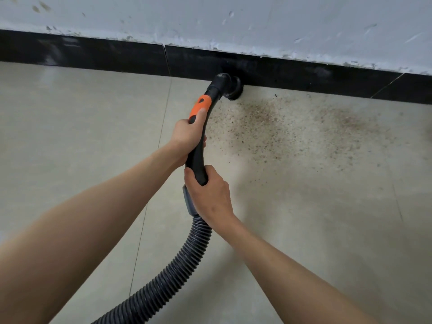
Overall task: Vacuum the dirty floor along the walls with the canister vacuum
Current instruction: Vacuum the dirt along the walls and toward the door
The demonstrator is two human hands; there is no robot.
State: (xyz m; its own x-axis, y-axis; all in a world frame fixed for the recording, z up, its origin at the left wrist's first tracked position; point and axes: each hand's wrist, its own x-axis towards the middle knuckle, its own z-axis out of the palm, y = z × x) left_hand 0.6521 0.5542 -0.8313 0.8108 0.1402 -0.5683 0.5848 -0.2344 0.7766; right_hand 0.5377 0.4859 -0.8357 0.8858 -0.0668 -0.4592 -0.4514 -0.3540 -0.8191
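Vacuum nozzle (230, 88) sits at the floor's (70, 136) wall edge against the black baseboard (93, 58); my left hand (188, 134) and right hand (210, 195) grip the curved handle (198, 150), and I should sweep slowly rightward through the grit (280, 127).

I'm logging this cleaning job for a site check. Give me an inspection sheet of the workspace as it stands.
Surface: beige tiled floor; brown grit spread right of the nozzle.
Job's things: nozzle at the black skirting; curved handle; ribbed hose.
Clutter: nothing seen.
Hands: left hand grips the handle; right hand grips its lower end.
Cables: nothing seen.
Surroundings: scuffed white wall.
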